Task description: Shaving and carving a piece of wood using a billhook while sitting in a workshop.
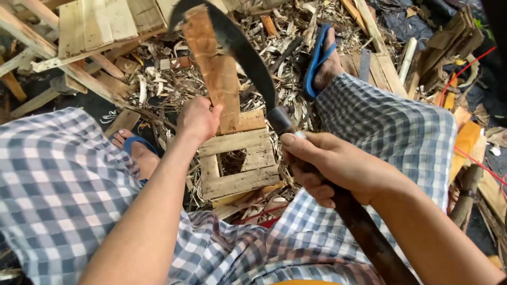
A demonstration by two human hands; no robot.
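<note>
My left hand (197,119) grips the lower end of a reddish-brown wooden plank (215,68) that stands up on a small pallet-like wooden block (237,163). My right hand (328,163) is closed around the long dark handle (364,227) of a machete. Its curved dark blade (237,45) arcs over the top end of the plank. Both my knees, in blue-and-white checked cloth, frame the block.
Wood chips and splinters (169,84) cover the ground. My feet wear blue sandals, one at left (138,145), one at upper right (317,60). Pale planks (95,26) lie at upper left; split boards and orange pieces (465,140) pile at right, with a red cord (470,66).
</note>
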